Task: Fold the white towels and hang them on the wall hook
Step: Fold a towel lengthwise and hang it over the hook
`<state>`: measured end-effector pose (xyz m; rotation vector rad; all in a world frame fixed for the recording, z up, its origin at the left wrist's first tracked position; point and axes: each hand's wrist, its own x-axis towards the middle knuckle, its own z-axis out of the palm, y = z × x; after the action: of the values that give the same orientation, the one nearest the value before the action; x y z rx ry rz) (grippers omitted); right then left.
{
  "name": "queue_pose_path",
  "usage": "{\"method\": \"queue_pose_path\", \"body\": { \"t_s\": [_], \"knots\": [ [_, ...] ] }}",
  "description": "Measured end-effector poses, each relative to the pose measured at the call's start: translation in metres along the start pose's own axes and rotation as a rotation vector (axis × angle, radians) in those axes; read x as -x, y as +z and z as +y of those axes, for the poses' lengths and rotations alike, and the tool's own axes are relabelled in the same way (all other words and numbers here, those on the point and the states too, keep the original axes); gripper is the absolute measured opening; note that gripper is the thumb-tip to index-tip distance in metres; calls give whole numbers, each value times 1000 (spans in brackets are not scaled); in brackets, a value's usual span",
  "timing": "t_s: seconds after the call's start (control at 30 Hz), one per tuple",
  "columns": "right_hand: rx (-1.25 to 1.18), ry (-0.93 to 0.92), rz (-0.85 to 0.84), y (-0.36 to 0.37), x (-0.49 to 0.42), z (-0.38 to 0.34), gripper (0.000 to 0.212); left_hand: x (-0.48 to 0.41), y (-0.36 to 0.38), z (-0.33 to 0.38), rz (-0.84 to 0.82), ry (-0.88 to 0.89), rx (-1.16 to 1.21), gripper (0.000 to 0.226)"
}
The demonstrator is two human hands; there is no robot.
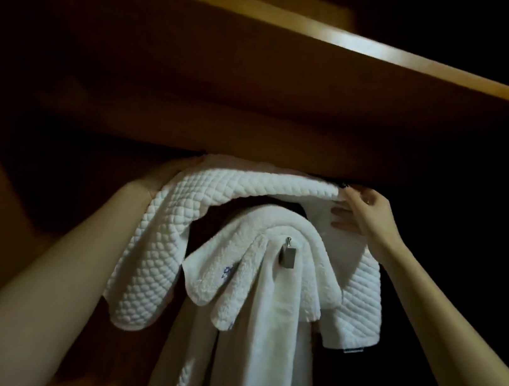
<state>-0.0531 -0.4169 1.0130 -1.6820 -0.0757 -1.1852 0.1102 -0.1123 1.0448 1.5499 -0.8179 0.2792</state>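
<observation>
Quilted towel (pixel 166 245) arches between my hands just under the lower edge of the wooden shelf (pixel 271 30), above the metal hook (pixel 287 254) where a fluffy towel (pixel 264 293) already drapes. My right hand (pixel 366 209) pinches its right end between thumb and fingers; my left hand (pixel 170 170) is under the left end, grip I cannot tell.

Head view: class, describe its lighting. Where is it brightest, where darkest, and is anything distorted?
Head view: dim overall; glare patch on the wooden shelf edge; the quilted towel is brightest and sharp; the right side falls to black; the wide-angle lens stretches the forearms.
</observation>
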Motion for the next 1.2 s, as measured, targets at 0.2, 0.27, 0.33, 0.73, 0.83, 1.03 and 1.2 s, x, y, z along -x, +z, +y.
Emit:
{"method": "queue_pose_path", "body": {
  "t_s": [0.2,0.27,0.33,0.73,0.83,1.03,1.2],
  "knots": [
    [110,-7,-118,11,-13,35,9,-8,-5,-40,-38,-104,-8,20],
    [131,-12,-139,14,-10,47,20,-5,-4,-54,-58,-114,-4,15],
    [155,-21,-126,16,-4,53,22,-3,-3,-68,-80,-156,60,17],
    [536,-182,-147,2,15,17,30,42,27,-65,47,89,-117,17],
    [464,-208,-247,12,7,3,13,57,50,-38,-103,312,-199,29],
    [595,-155,-376,30,0,11,41,67,66,-30,49,362,-459,44],
    [642,-258,-367,30,-4,12,36,79,58,-41,95,403,-664,41]
  ]
}}
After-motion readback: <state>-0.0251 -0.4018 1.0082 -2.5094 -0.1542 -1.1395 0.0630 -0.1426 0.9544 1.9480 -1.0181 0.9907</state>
